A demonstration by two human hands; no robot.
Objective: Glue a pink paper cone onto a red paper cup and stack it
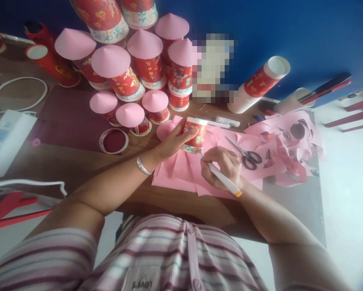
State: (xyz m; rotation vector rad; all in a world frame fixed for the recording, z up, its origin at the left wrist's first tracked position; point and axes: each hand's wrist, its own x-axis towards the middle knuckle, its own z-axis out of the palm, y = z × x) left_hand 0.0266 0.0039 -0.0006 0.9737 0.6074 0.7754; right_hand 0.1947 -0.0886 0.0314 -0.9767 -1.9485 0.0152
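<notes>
My left hand [177, 141] is wrapped round a small red paper cylinder [200, 135] with white bands at its ends and coloured drawings on it. Between the fingers of my right hand [222, 165] is a white marker pen [225, 180] with a yellow-orange end. Its tip points at the lower white band of the cylinder; I cannot tell whether it touches. Under both hands lie sheets of pink paper [175, 178]. Grey-handled scissors [249, 158] rest on the pink paper, just right of my right hand.
Several red cylinders with pink cone tops [111, 60] stand at the back left. Pink paper scraps [290, 141] are heaped on the right. A taller red and white tube [260, 85] leans behind them. A round lid [113, 141] and a white power strip [11, 141] are at left.
</notes>
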